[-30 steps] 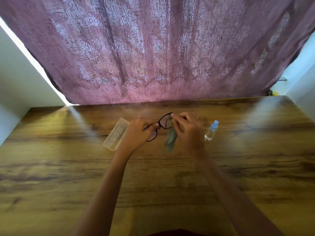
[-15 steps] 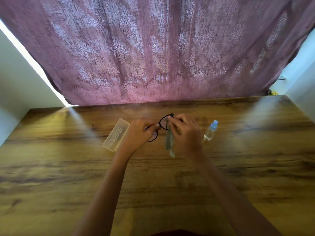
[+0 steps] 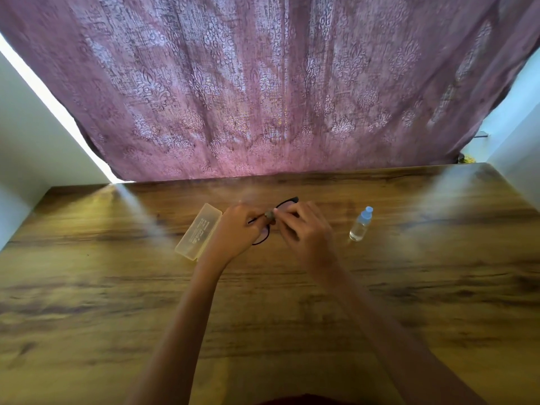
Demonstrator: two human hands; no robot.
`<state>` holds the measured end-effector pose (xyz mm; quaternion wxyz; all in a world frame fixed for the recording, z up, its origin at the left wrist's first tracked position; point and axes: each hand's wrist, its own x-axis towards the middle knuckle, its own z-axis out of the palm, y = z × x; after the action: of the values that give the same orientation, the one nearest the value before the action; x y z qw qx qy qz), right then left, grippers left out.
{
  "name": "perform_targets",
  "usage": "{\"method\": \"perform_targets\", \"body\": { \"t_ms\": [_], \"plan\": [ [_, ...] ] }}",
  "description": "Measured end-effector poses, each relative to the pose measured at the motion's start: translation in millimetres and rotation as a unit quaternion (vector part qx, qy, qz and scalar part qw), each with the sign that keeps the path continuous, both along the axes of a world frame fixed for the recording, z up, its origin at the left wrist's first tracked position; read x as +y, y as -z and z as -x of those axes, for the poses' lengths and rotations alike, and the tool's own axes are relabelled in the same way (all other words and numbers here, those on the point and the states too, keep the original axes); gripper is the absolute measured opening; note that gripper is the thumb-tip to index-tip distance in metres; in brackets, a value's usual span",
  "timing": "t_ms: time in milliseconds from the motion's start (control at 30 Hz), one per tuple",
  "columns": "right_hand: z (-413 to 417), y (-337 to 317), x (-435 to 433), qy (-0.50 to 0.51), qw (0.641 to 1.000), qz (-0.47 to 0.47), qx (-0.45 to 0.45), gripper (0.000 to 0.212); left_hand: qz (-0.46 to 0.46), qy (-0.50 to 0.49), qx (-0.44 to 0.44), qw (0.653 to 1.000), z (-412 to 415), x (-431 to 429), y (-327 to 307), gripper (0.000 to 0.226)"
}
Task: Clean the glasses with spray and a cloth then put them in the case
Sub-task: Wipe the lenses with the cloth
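Black-framed glasses (image 3: 285, 202) are held above the wooden table (image 3: 117, 287) between both hands. My left hand (image 3: 238, 232) grips the frame near its left lens. My right hand (image 3: 306, 229) pinches a small grey-green cloth (image 3: 269, 215) against the frame near the bridge; most of the cloth is bunched up and hidden by the fingers. A pale yellow translucent glasses case (image 3: 198, 231) lies shut on the table just left of my left hand. A small clear spray bottle (image 3: 361, 225) with a light blue cap stands to the right of my right hand.
A purple patterned curtain (image 3: 263, 83) hangs behind the table's far edge. White walls (image 3: 29, 147) flank the table on both sides. Bright light streaks fall on the tabletop at the left and right.
The cloth hung down below my right hand before; now it is bunched up at the middle of the frame. My right hand has shifted left toward my left hand.
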<state>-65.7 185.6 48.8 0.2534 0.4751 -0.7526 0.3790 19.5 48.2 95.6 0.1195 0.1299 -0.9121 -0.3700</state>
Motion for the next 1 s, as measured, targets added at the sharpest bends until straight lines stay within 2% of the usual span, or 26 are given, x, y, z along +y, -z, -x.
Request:
{"method": "perform_targets", "body": {
  "t_ms": [267,500,733,833,1000],
  "plan": [
    [5.7,16.4,14.8,-0.001,0.999,-0.026,0.02,0.018,0.009,-0.043,-0.004,0.999,-9.5,3.4,-16.5,0.02],
    [2.7,3.4,1.1,-0.01,1.0,-0.006,0.021,0.014,0.014,0.008,-0.02,1.0,0.1,-0.9,-1.2,0.02],
    [22.6,1.0,9.0,0.042,0.999,-0.013,-0.027,0.02,0.013,-0.025,0.008,1.0,-4.9,-1.2,-5.4,0.018],
    [16.4,7.9,11.6,0.034,0.999,-0.011,-0.019,0.018,0.011,-0.033,0.026,0.999,-5.3,-1.4,-5.8,0.017],
    [1.5,6.9,3.5,-0.002,0.999,-0.033,0.005,0.017,0.009,0.002,-0.006,1.0,2.3,-5.1,8.3,0.02]
  ]
}}
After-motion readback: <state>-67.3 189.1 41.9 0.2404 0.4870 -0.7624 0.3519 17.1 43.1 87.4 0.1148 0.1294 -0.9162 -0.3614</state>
